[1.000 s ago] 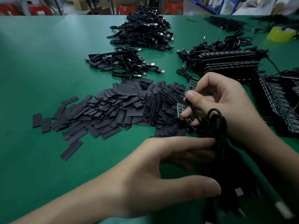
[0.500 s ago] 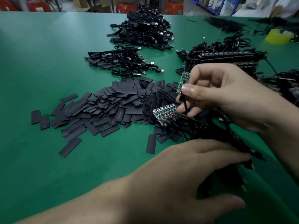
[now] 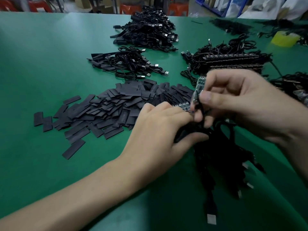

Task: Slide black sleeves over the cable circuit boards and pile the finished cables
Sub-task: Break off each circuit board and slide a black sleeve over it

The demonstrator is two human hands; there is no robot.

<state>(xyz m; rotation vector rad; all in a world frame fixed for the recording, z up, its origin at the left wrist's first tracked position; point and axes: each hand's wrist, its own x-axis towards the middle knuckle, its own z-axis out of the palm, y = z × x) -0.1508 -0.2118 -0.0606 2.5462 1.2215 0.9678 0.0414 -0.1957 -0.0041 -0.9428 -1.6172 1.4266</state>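
My right hand [image 3: 233, 104] pinches one small circuit board [image 3: 198, 90] upright by its cable end, above a bundle of black cables [image 3: 221, 155] that trails toward me with USB plugs at the ends. My left hand [image 3: 160, 130] presses on that bundle, fingers closed around the cables just below a row of joined circuit boards [image 3: 182, 105]. A loose heap of flat black sleeves [image 3: 116, 109] lies to the left of both hands. Two piles of finished cables [image 3: 128, 64] [image 3: 146, 30] sit farther back.
Stacks of unsleeved boards with cables [image 3: 233, 60] lie at the back right, more at the right edge [image 3: 296, 87]. A yellow tape roll [image 3: 285, 38] sits far right. The green table [image 3: 41, 64] runs wide to the left. Orange stools stand behind it.
My left hand slid forward from the near edge onto the cable bundle and closed beside my right hand. The right hand stayed raised with the single board. The view shifted slightly.
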